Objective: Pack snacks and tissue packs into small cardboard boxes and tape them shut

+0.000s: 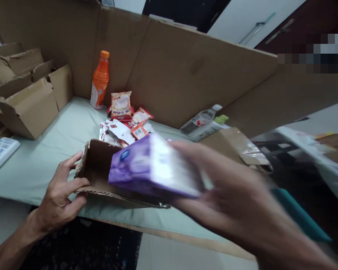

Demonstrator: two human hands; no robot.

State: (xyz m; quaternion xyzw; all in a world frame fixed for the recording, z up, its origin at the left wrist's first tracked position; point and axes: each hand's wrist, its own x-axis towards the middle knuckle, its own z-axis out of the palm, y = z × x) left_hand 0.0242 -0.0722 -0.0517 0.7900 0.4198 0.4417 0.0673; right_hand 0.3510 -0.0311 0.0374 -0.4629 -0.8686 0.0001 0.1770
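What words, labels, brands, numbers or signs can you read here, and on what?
"per", upside down, part of a word: white packet.
Too blurred: purple carton, white device.
Too small: red packet, orange bottle, clear bottle.

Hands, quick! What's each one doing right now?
Left hand: closed on the cardboard box's edge.
Right hand: closed, holding the purple-and-white package.
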